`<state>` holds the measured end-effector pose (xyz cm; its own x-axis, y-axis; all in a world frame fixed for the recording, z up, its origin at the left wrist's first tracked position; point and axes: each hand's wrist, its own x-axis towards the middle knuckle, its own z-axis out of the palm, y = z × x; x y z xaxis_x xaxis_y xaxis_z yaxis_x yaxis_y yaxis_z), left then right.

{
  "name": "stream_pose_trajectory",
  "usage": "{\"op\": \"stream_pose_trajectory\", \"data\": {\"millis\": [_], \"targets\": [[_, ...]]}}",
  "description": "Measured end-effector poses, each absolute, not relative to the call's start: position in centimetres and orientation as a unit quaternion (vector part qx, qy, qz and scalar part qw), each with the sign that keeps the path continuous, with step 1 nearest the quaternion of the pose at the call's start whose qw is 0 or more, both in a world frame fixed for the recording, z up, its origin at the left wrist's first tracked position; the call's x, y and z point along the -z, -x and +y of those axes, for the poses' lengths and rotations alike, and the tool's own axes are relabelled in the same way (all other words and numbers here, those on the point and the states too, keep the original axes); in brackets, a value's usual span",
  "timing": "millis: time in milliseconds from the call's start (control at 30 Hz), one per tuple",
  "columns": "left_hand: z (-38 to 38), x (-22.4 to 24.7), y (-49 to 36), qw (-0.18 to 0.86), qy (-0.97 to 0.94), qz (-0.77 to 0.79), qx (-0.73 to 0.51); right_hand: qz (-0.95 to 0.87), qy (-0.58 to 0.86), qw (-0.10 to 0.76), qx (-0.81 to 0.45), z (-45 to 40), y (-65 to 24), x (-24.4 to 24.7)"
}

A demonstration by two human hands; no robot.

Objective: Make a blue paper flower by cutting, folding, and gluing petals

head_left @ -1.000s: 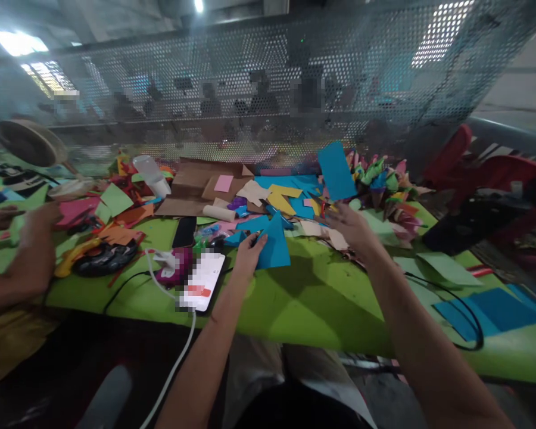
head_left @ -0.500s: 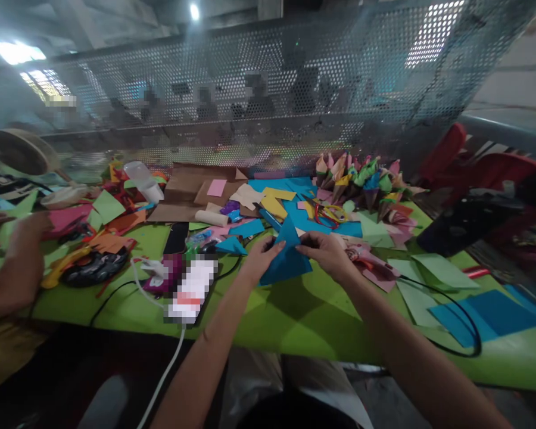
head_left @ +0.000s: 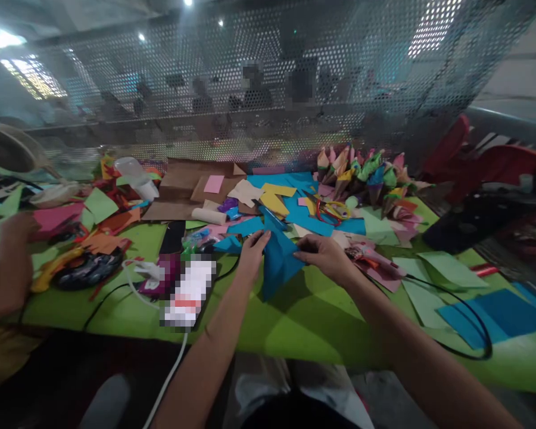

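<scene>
Between my hands is a piece of blue paper (head_left: 280, 268), creased and held up just above the green table. My left hand (head_left: 253, 253) pinches its upper left edge. With thumb and fingertips, my right hand (head_left: 320, 253) grips the right corner. Just behind the paper lie a blue pen-like tool (head_left: 273, 218) and more blue sheets (head_left: 310, 221). To the right of my right hand rests a pink glue gun (head_left: 377, 258) with a black cord.
Left of my arm a phone (head_left: 190, 292) is plugged into a white cable. Paper cones (head_left: 370, 170) stand at the back right, near scissors (head_left: 335, 210). Green sheets (head_left: 453, 271) and blue sheets (head_left: 500, 313) lie on the right. Another person's arm (head_left: 9, 262) rests at far left.
The blue paper has turned between my hands, its lower point now hanging further down and to the left. My left hand has shifted slightly up its edge. My view has moved a little.
</scene>
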<state>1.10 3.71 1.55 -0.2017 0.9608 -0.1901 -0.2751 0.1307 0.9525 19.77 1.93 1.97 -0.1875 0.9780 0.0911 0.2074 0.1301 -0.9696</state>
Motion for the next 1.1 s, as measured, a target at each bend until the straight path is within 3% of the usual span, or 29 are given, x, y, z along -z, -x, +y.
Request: {"op": "stream_pose_trajectory", "data": {"millis": [567, 767, 1100], "targets": [[4.0, -1.2, 0.8, 0.483, -0.467, 0.473, -0.569, -0.653, 0.476, 0.396, -0.437, 1.8, -19.7, -1.1], [4.6, -1.9, 2.2, 0.408, -0.395, 0.537, -0.623, -0.674, 0.506, 0.398, -0.363, 1.6, -20.4, -1.2], [4.8, -2.5, 3.5, 0.431, -0.287, 0.540, -0.664, -0.726, 0.538, 0.359, -0.233, 1.1, -20.1, -1.8]]}}
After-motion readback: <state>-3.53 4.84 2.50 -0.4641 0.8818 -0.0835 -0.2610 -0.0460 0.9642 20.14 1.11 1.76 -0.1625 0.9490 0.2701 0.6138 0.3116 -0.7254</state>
